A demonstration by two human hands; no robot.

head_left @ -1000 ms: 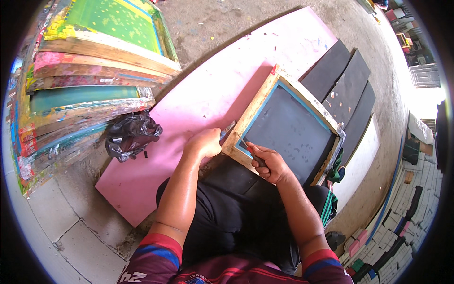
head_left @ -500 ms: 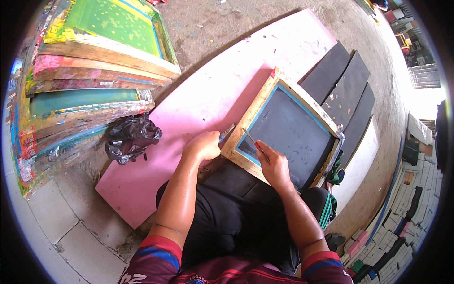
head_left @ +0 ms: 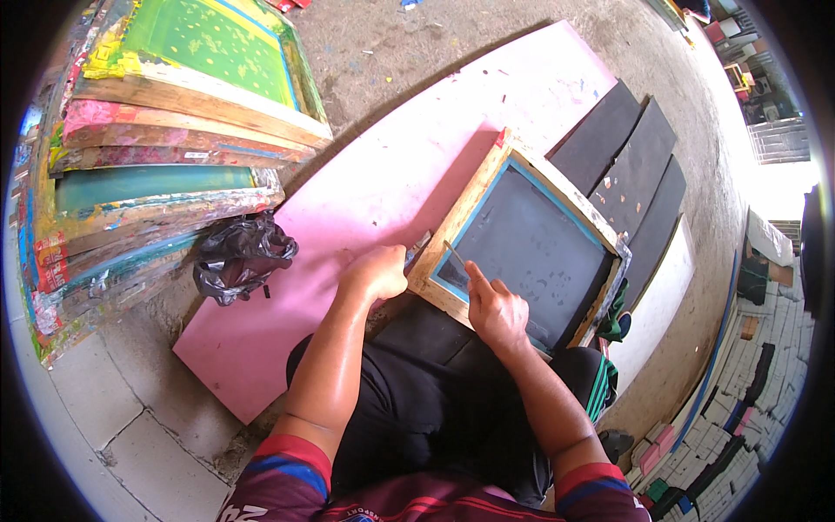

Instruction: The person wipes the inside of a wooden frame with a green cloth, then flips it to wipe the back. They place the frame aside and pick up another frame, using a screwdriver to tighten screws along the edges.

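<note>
A wooden screen-printing frame (head_left: 500,162) with blue tape along its inner edge and a dark grey mesh (head_left: 531,252) leans tilted in front of my knees. My right hand (head_left: 497,311) is closed round a slim metal tool (head_left: 454,253), its handle hidden by my fingers, its thin shaft pointing at the frame's near left corner. The index finger lies along the tool. Beside that corner, my left hand (head_left: 379,272) is closed like a fist. A small pale piece (head_left: 419,246) sticks up between this hand and the frame; whether my fingers hold it I cannot tell.
Below the frame lies a pink board (head_left: 348,204), with black panels (head_left: 626,165) and a white panel (head_left: 665,270) to the right. Paint-stained screen frames (head_left: 200,122) are stacked at the left, next to a black plastic bag (head_left: 243,255). Grey blocks (head_left: 183,461) edge the near left.
My right hand has turned and shifted slightly, hiding the tool's red handle that showed before. The index finger has stretched forward. My left hand and the frame have hardly moved.
</note>
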